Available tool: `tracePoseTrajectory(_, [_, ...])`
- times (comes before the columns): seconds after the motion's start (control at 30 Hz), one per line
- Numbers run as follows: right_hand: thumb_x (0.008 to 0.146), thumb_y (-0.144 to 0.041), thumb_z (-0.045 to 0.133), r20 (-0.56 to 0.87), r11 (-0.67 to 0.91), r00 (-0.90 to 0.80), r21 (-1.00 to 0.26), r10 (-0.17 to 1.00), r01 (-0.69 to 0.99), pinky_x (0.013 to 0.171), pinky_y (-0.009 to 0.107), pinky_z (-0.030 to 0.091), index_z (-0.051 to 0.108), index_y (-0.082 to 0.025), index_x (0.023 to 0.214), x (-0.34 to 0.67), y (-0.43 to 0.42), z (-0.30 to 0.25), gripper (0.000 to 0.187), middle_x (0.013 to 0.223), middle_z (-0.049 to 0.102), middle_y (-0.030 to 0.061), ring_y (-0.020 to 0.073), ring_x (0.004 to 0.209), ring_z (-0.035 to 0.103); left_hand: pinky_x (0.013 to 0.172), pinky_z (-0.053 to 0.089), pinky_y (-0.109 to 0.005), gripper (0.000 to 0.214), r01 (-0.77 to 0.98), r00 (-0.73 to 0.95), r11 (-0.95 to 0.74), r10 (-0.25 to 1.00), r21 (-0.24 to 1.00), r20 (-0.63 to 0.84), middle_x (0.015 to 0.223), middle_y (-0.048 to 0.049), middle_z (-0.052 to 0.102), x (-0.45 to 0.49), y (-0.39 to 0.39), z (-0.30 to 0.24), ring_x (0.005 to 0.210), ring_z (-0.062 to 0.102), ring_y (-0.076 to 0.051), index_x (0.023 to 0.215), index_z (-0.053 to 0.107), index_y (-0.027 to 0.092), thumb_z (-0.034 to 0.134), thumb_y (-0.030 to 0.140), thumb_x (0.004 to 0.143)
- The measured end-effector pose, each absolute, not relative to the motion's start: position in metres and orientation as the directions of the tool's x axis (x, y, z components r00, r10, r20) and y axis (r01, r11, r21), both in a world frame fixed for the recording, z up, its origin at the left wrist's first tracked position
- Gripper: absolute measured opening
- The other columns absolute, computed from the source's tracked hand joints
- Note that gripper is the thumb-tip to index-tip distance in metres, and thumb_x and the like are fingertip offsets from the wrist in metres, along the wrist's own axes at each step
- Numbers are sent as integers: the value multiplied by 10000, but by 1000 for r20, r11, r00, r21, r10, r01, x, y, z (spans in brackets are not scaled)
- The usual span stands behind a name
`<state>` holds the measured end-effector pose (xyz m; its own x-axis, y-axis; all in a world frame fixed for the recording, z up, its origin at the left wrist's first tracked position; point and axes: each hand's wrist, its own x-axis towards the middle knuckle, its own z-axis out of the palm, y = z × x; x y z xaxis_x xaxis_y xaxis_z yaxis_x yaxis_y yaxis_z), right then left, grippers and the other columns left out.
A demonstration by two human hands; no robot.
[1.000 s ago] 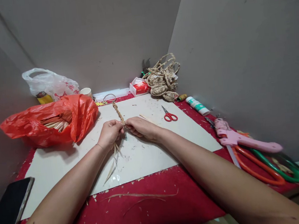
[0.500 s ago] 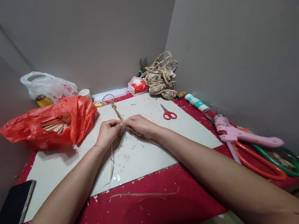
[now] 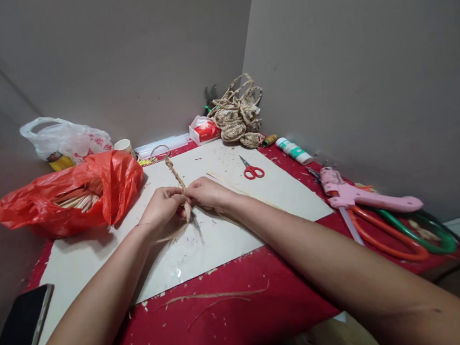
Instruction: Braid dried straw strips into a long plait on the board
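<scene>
A tan braided straw cord [image 3: 174, 170] runs from a thin ring [image 3: 160, 152] at its far end toward me, over a white board [image 3: 235, 231]. My left hand [image 3: 164, 207] is closed in a pinch on the cord's near end, with pale loose strands below the fingers. Right beside it, my right hand [image 3: 207, 193] pinches the same end from the other side. A loose straw strand [image 3: 171, 236] curves out under my left wrist, and other long strands pass beneath my right wrist. The fingertips partly hide the working end.
A red plastic bag [image 3: 52, 187] with straw strips stands at left. Red-handled scissors [image 3: 252, 169] lie right of my hands. Straw coils [image 3: 235, 120] and a tissue box [image 3: 204, 130] sit at the back. A pink glue gun [image 3: 362, 195] is at right, a phone [image 3: 20, 333] at left.
The view has turned slightly right. The hanging strand has swung from downward to the left under my left wrist, and a pale strand end now shows below my left fingers.
</scene>
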<state>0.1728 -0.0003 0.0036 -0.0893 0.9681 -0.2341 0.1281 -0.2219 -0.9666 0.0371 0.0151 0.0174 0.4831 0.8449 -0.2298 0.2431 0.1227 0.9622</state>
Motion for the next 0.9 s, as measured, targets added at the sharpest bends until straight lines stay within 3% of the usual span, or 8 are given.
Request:
tracePoseTrajectory(0.2, [771, -112, 474, -352, -383, -199, -912, 914, -146, 297, 170, 107, 368, -176, 532, 173, -1, 7, 269, 344, 274, -97, 21, 282, 170, 425, 434, -206, 172, 232, 332, 67, 932, 970, -144, 486, 21, 550, 49, 4, 7, 405, 543, -115, 891, 549, 123, 529, 126, 720])
tracePoseTrajectory(0.47, [793, -143, 486, -319, -348, -195, -927, 928, -143, 285, 170, 108, 437, -158, 553, 170, -7, 7, 245, 339, 307, -90, 24, 277, 185, 399, 380, -189, 195, 333, 324, -110, 946, 937, -3, 458, 17, 566, 48, 3, -3, 391, 532, -120, 879, 587, 120, 537, 105, 691])
tracePoseTrajectory(0.63, [785, -136, 476, -269, -284, -174, -956, 947, -69, 277, 183, 117, 501, -140, 547, 172, -6, 5, 239, 327, 404, -47, 41, 261, 264, 421, 371, -191, 273, 303, 371, -68, 927, 951, -52, 459, 26, 565, 49, 1, 5, 404, 526, -117, 927, 589, 111, 566, 102, 655])
tracePoseTrajectory(0.73, [773, -113, 489, -302, -330, -199, -936, 932, -125, 288, 170, 119, 511, -133, 571, 176, -4, 6, 204, 328, 356, -68, 33, 270, 226, 423, 362, -195, 234, 312, 310, -33, 948, 949, -69, 470, 22, 554, 46, 8, 18, 394, 484, -97, 886, 607, 105, 577, 164, 661])
tracePoseTrajectory(0.83, [771, -129, 530, -319, -365, -239, -913, 917, -180, 301, 155, 104, 551, -118, 646, 181, -1, 6, 127, 347, 256, -112, 22, 293, 149, 443, 367, -184, 198, 208, 130, -37, 992, 977, 10, 542, 18, 561, 41, 17, 21, 433, 479, -76, 831, 596, 123, 572, 167, 640])
tracePoseTrajectory(0.9, [781, -150, 532, -309, -370, -280, -908, 909, -196, 306, 148, 101, 555, -114, 664, 183, 0, 5, 125, 369, 261, -112, 20, 307, 144, 442, 356, -177, 168, 75, 177, 49, 982, 996, -61, 587, 10, 564, 40, 20, 17, 462, 497, -75, 809, 567, 141, 547, 172, 646])
